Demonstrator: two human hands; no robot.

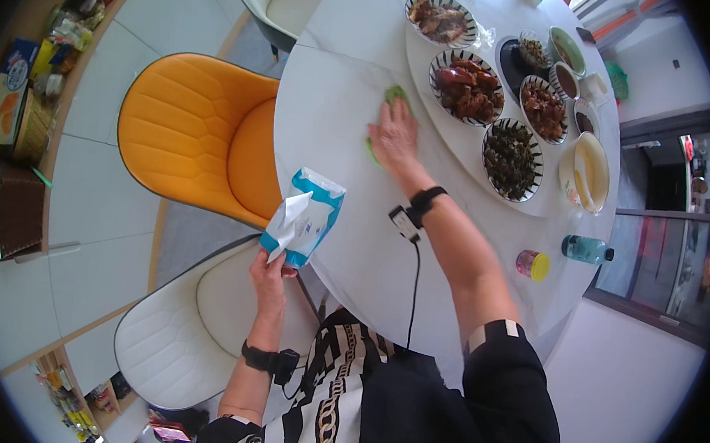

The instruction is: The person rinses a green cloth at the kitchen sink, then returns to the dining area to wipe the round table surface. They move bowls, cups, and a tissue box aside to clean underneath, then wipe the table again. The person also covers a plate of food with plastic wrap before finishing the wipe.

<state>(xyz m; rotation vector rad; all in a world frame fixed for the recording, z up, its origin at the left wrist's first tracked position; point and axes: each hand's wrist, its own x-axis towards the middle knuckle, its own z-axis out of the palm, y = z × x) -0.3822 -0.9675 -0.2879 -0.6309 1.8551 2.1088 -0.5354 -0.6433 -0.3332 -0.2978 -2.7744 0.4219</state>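
Head view shows the right hand [394, 136] pressed flat on a green cloth [394, 97] against the white surface [338, 113], placed for wiping, while the left hand [269, 269] grips one blue-and-white wipe pack [303, 216] clear of the surface, beside four striped bowls [470, 85] of food.

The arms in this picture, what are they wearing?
Both arms are bare below short black sleeves; the right sleeve has a pale band at its hem. Each wrist wears a black strap carrying a small device: on the left wrist it is black, on the right wrist white with a black cable.
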